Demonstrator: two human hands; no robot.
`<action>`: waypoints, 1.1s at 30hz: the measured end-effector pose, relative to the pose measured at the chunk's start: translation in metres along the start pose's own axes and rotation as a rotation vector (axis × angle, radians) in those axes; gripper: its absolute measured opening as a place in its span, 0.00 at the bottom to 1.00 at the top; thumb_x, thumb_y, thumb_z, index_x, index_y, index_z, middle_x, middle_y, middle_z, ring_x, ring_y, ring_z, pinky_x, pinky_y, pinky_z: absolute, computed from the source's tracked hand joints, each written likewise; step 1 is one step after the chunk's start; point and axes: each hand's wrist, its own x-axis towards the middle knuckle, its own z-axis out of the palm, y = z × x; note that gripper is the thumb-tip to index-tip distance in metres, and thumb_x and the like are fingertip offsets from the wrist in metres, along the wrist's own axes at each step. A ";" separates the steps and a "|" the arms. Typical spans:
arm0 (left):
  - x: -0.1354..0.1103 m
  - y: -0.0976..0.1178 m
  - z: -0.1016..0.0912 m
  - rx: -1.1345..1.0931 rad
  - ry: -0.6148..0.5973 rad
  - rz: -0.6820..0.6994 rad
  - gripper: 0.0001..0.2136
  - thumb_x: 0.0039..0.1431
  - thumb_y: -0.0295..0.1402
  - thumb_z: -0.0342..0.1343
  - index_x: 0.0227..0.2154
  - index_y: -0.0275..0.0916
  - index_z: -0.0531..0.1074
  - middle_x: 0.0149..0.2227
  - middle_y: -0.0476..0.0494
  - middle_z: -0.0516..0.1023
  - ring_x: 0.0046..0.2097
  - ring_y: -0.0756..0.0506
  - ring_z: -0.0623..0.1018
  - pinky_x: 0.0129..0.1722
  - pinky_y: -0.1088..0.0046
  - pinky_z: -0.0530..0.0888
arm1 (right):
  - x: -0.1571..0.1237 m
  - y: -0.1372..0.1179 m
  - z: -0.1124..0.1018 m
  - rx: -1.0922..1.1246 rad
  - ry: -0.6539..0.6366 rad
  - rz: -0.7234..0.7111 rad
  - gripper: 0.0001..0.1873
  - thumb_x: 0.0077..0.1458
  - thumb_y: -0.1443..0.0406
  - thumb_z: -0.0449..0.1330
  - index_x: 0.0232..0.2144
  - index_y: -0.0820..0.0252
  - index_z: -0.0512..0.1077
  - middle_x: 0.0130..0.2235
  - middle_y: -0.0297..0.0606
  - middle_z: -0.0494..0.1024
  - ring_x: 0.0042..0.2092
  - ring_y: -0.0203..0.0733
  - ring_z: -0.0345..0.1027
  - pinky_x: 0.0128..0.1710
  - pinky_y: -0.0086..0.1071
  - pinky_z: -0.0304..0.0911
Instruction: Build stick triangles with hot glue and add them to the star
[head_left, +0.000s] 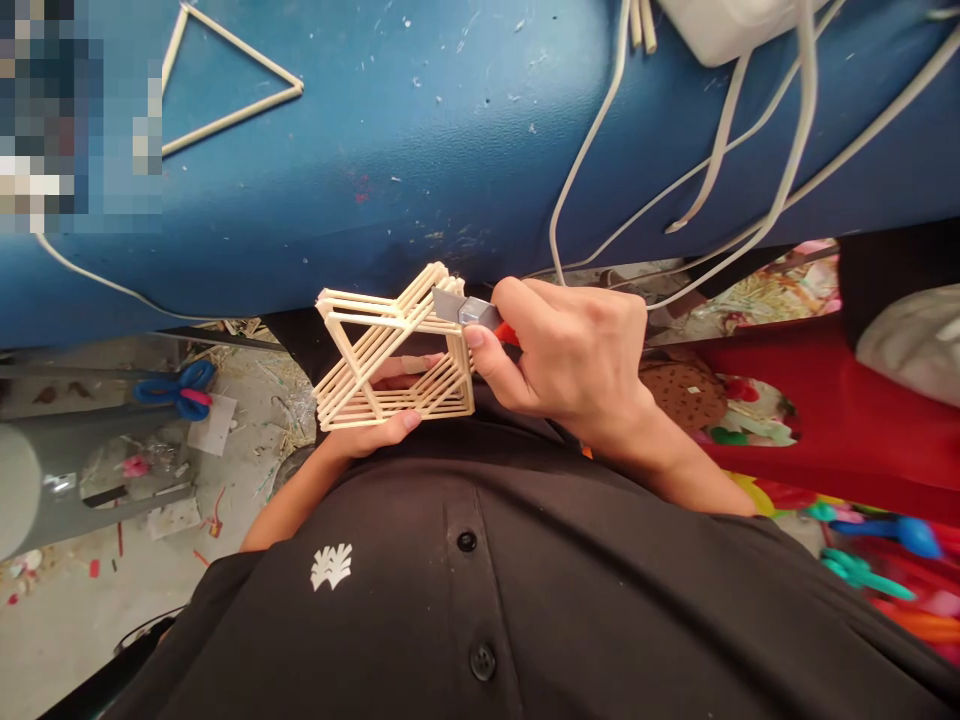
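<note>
A lattice frame of stacked thin wooden sticks (379, 385) is held in front of my body, off the table's near edge. My left hand (382, 428) grips it from below, thumb on the near side and fingers showing through the gap. My right hand (574, 350) is closed round a utility knife (480, 312) with an orange-red body, partly hidden by the fingers. Its grey blade lies against the sticks at the frame's upper right corner. From this angle I cannot tell whether the blade cuts into the wood.
On the blue table (450, 150) lies a triangle of sticks (244, 125). White cables (592, 160) trail from a white device (727, 25) over the table's edge. A red chair (810, 390) stands at right, near coloured balloons (892, 540). Scraps litter the floor (75, 620).
</note>
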 end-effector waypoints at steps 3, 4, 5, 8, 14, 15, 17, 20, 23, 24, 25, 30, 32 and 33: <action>0.001 -0.003 -0.001 -0.047 -0.028 0.017 0.28 0.57 0.46 0.75 0.59 0.45 0.82 0.58 0.36 0.87 0.58 0.30 0.87 0.61 0.50 0.85 | 0.000 0.001 -0.001 -0.032 0.020 -0.012 0.28 0.72 0.46 0.46 0.30 0.57 0.71 0.24 0.37 0.68 0.26 0.39 0.58 0.31 0.40 0.39; 0.000 -0.005 -0.001 -0.063 -0.026 0.018 0.28 0.57 0.46 0.75 0.59 0.44 0.82 0.59 0.36 0.86 0.59 0.29 0.86 0.61 0.49 0.85 | 0.000 0.002 -0.001 -0.045 0.025 -0.019 0.28 0.72 0.46 0.47 0.30 0.57 0.72 0.23 0.37 0.68 0.26 0.39 0.58 0.31 0.40 0.39; 0.000 -0.006 -0.002 -0.074 -0.018 0.020 0.28 0.56 0.47 0.75 0.59 0.44 0.82 0.59 0.35 0.86 0.59 0.28 0.86 0.61 0.48 0.85 | 0.001 0.003 -0.002 -0.059 0.032 -0.029 0.28 0.72 0.47 0.47 0.30 0.57 0.72 0.23 0.37 0.68 0.26 0.39 0.57 0.31 0.40 0.39; -0.001 -0.012 -0.003 -0.093 0.001 0.026 0.28 0.56 0.47 0.74 0.58 0.42 0.83 0.60 0.33 0.85 0.59 0.27 0.86 0.60 0.46 0.85 | 0.003 0.007 -0.005 -0.090 0.044 -0.059 0.26 0.71 0.48 0.49 0.29 0.57 0.72 0.22 0.36 0.67 0.25 0.39 0.56 0.31 0.40 0.37; 0.005 -0.014 -0.003 -0.140 0.037 -0.014 0.29 0.51 0.49 0.76 0.54 0.42 0.85 0.55 0.34 0.88 0.56 0.26 0.87 0.59 0.44 0.85 | 0.007 0.009 -0.010 -0.103 -0.035 -0.028 0.27 0.70 0.45 0.50 0.29 0.56 0.71 0.22 0.36 0.68 0.25 0.38 0.56 0.31 0.39 0.36; 0.006 -0.013 -0.003 -0.149 0.040 -0.031 0.29 0.50 0.49 0.76 0.53 0.42 0.85 0.54 0.34 0.88 0.55 0.26 0.88 0.59 0.44 0.85 | 0.007 0.009 -0.010 -0.109 -0.040 -0.024 0.27 0.69 0.44 0.50 0.29 0.56 0.71 0.23 0.36 0.68 0.25 0.38 0.56 0.31 0.39 0.35; 0.007 -0.011 -0.002 -0.175 0.051 -0.050 0.28 0.48 0.48 0.77 0.51 0.42 0.86 0.52 0.35 0.89 0.55 0.27 0.88 0.59 0.43 0.85 | 0.009 0.013 -0.008 -0.131 -0.031 -0.012 0.26 0.69 0.45 0.51 0.28 0.57 0.70 0.23 0.36 0.68 0.25 0.37 0.55 0.31 0.39 0.35; 0.004 -0.009 -0.003 -0.213 0.088 -0.039 0.26 0.46 0.44 0.78 0.49 0.41 0.86 0.51 0.35 0.89 0.53 0.28 0.88 0.58 0.47 0.86 | 0.014 0.039 -0.009 -0.225 0.078 0.132 0.26 0.68 0.46 0.52 0.28 0.57 0.70 0.23 0.36 0.67 0.25 0.36 0.52 0.33 0.39 0.36; 0.000 -0.009 -0.005 -0.236 0.059 -0.069 0.26 0.46 0.43 0.77 0.48 0.37 0.87 0.48 0.34 0.90 0.48 0.31 0.90 0.51 0.55 0.88 | 0.016 0.077 -0.018 -0.360 0.280 0.399 0.31 0.66 0.39 0.51 0.22 0.55 0.63 0.19 0.33 0.56 0.24 0.31 0.40 0.35 0.41 0.37; 0.000 -0.009 -0.004 -0.251 0.051 -0.084 0.26 0.47 0.43 0.76 0.49 0.37 0.87 0.48 0.34 0.90 0.46 0.31 0.90 0.49 0.56 0.88 | 0.015 0.086 -0.023 -0.363 0.317 0.431 0.33 0.65 0.37 0.49 0.21 0.53 0.58 0.19 0.32 0.52 0.25 0.31 0.36 0.35 0.43 0.36; 0.000 -0.009 -0.003 -0.275 0.054 -0.093 0.25 0.47 0.42 0.76 0.49 0.37 0.87 0.48 0.34 0.90 0.45 0.32 0.90 0.47 0.56 0.88 | 0.013 0.091 -0.028 -0.319 0.330 0.398 0.32 0.66 0.38 0.48 0.21 0.52 0.55 0.19 0.32 0.51 0.25 0.31 0.34 0.34 0.43 0.36; 0.009 -0.001 0.012 -0.378 0.075 -0.104 0.24 0.49 0.40 0.76 0.50 0.39 0.86 0.46 0.36 0.90 0.42 0.33 0.91 0.44 0.56 0.89 | 0.003 0.065 -0.038 0.117 0.182 0.075 0.24 0.70 0.49 0.49 0.25 0.52 0.52 0.22 0.32 0.60 0.25 0.35 0.45 0.31 0.39 0.45; 0.011 0.006 0.017 -0.378 0.078 -0.116 0.24 0.49 0.41 0.76 0.50 0.39 0.86 0.45 0.36 0.90 0.43 0.34 0.91 0.43 0.58 0.89 | 0.007 0.050 -0.036 0.191 0.075 -0.002 0.19 0.70 0.52 0.48 0.28 0.53 0.56 0.24 0.32 0.62 0.25 0.36 0.49 0.31 0.37 0.48; 0.011 0.009 0.019 -0.367 0.085 -0.123 0.24 0.49 0.42 0.76 0.49 0.38 0.86 0.45 0.37 0.91 0.42 0.34 0.91 0.42 0.59 0.89 | 0.010 0.044 -0.035 0.196 0.042 -0.043 0.18 0.69 0.52 0.47 0.30 0.53 0.59 0.24 0.32 0.63 0.25 0.36 0.50 0.31 0.37 0.48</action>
